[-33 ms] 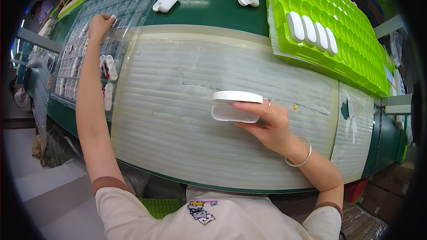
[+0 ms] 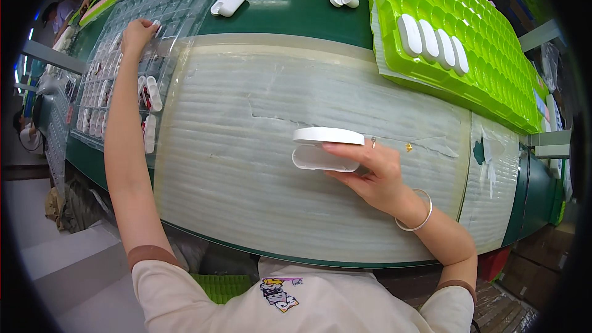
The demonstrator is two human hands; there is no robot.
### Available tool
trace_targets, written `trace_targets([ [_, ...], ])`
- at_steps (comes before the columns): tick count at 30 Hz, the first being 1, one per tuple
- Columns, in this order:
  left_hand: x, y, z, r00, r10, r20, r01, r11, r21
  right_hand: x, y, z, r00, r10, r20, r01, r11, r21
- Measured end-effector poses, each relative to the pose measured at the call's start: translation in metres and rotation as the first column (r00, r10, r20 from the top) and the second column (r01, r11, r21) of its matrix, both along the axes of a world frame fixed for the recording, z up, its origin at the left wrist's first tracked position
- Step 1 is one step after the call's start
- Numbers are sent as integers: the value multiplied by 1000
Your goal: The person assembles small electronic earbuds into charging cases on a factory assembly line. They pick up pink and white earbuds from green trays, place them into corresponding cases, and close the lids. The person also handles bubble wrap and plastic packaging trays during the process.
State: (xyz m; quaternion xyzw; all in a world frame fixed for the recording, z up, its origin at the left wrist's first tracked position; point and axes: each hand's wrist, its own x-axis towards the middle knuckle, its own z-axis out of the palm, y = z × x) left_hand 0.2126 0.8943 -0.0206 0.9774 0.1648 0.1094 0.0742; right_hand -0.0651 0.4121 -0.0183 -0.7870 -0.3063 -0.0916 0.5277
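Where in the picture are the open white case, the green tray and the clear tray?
Open white case (image 2: 327,148), head view: on its lid.
Green tray (image 2: 487,61), head view: on empty cells.
Clear tray (image 2: 179,6), head view: on its upper part.

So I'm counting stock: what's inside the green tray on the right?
The green tray holds four white oblong cases standing side by side in its near pockets. The other visible pockets look empty; its far right end runs out of view, so that part can't be counted.
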Motion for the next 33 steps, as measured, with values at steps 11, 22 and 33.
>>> trace_targets([
  [11,-114,-174,65,750,-317,581,655,478,-585,5,1,-2,932,64,-357,9,980,199],
  [22,-240,-285,45,719,-623,307,511,176,-841,5,1,1,886,92,-453,19,972,235],
  [33,-250,-283,40,426,-724,542,893,241,-379,1,5,-3,972,-63,-228,88,991,102],
])
